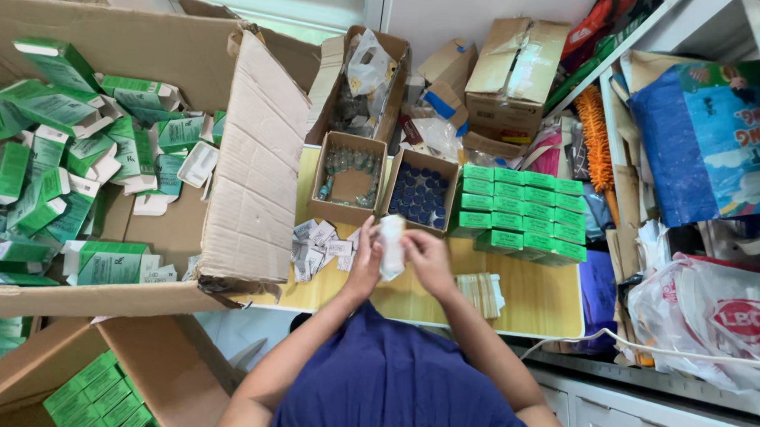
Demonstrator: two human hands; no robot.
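Holding a small white folded paper item (390,244) w/ both hands over the yellow tabletop (540,300). Our left hand (365,269) is closed on its lower left edge, our right hand (427,258) pinches the right side; fingers curled tight on it, no slack. Can't tell if there's a bottle inside the paper, too small.

Progress, judging by layout: stacked rows of closed green cartons (523,211) sit to the right, so a fair batch looks done. Still plenty left imo: open brown cardboard box of blue-capped vials (419,195) is nearly full, second brown box of clear glass vials (347,175) beside it, loose pile of folded white leaflets (317,247) just left of our hands, small stack of tan flat strips (480,292) to the right. Big cardboard bin of loose empty green-and-white cartons (71,163) on the far left is well stocked too.
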